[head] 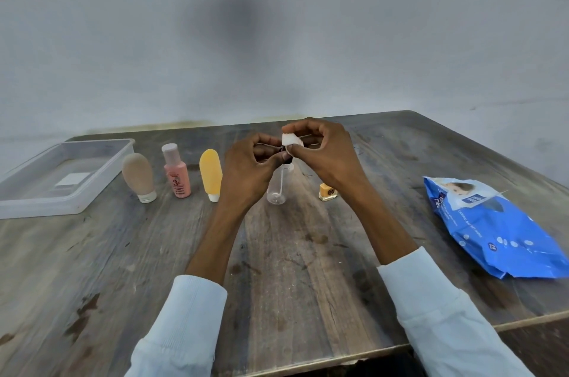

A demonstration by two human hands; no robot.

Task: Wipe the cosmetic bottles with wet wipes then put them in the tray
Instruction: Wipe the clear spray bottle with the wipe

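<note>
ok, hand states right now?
Left hand: closed on a small dark item, unclear what.
Right hand: pinching a white wet wipe.

You are looking at a worn wooden table (277,269) standing against a plain grey wall (277,22).

A plain room, most likely in a home, though nothing settles it. A bare, blotchy grey wall (277,22) stands just behind the far edge of a worn wooden table (277,253) with stained planks. Household toiletries stand in a row near that far edge, with a blue pack of baby wipes (492,222) toward the right edge.
</note>
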